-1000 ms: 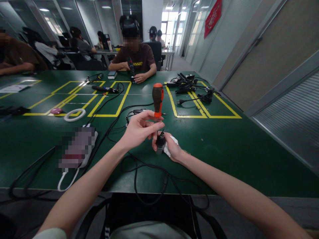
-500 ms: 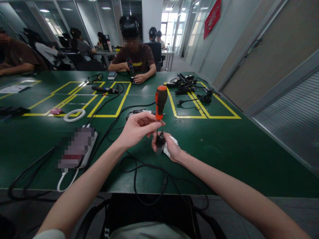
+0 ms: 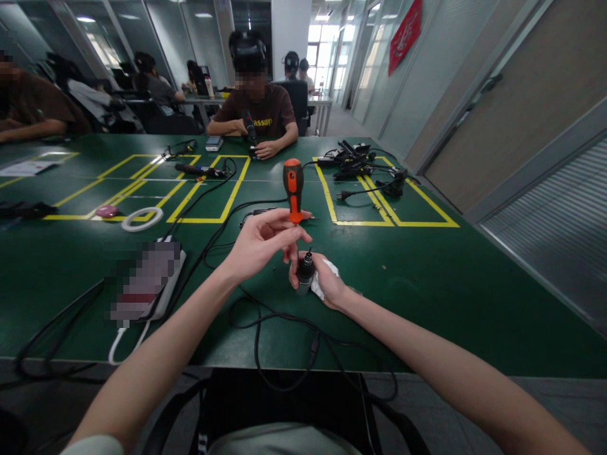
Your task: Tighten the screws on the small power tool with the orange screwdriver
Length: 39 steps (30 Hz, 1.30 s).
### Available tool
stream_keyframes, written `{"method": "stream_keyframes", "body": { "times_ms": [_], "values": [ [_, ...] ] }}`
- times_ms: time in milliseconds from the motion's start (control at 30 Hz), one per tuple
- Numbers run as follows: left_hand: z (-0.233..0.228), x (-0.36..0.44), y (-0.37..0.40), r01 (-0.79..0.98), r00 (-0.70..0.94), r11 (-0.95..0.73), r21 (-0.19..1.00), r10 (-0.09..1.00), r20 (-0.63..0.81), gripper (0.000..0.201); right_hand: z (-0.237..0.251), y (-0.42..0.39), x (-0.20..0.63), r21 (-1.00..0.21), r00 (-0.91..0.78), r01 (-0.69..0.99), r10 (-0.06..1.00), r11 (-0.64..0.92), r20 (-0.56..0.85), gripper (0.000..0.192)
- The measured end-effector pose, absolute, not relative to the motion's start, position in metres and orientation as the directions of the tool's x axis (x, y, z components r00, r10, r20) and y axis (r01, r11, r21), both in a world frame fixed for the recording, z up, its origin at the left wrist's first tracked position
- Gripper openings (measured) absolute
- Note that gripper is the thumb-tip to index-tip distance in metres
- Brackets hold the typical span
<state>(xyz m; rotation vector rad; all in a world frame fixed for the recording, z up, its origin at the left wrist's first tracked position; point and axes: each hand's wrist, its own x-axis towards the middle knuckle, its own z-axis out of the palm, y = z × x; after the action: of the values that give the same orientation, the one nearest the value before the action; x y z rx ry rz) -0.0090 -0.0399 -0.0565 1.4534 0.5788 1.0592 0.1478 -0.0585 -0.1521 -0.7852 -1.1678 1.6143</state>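
Between the fingertips of my left hand (image 3: 260, 243) is a screwdriver (image 3: 294, 189), pinched where the shaft meets its orange and dark grey handle. The handle points up, and the shaft runs down beside the nose of a black electric screwdriver (image 3: 306, 268). My right hand (image 3: 329, 284) is wrapped round the body of that tool, which stands with its thin metal tip upward. A crumpled white tissue (image 3: 327, 268) shows between my right palm and the tool. The screwdriver's lower end is hidden behind my fingers and the tool.
Black cables (image 3: 284, 316) loop across the green table (image 3: 427, 303). On the left lie a phone-like device (image 3: 149, 278), a white ring of tape (image 3: 142, 218) and a pink object (image 3: 107, 212). Corded tools (image 3: 351, 158) are piled at the back right. A co-worker (image 3: 258, 110) sits opposite.
The screwdriver's handle has shifted left and turned about its axis, showing a different face. My left fingers have moved slightly with it. My right hand and the electric screwdriver stay put.
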Motion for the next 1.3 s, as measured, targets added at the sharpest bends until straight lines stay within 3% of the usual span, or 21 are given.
{"method": "stream_keyframes", "body": {
  "times_ms": [600,800,1067,1300],
  "values": [
    [-0.056,-0.005,-0.035,-0.128,0.37,-0.295,0.947,0.872,0.322,0.037,-0.152,-0.06,0.148,-0.933,-0.329,-0.35,0.944,-0.088,0.035,0.04],
    [-0.045,-0.006,-0.032,-0.017,0.414,-0.433,0.901,0.817,0.4,0.054,-0.154,-0.059,0.148,-0.931,-0.329,-0.355,0.943,-0.087,0.038,0.04],
    [-0.019,-0.012,-0.032,0.093,0.55,-0.604,0.792,0.694,0.465,0.106,-0.154,-0.059,0.148,-0.928,-0.326,-0.362,0.945,-0.088,0.037,0.039],
    [-0.018,-0.01,-0.031,0.012,0.508,-0.635,0.773,0.67,0.542,0.107,-0.153,-0.059,0.148,-0.93,-0.334,-0.358,0.941,-0.084,0.044,0.039]
  ]
}}
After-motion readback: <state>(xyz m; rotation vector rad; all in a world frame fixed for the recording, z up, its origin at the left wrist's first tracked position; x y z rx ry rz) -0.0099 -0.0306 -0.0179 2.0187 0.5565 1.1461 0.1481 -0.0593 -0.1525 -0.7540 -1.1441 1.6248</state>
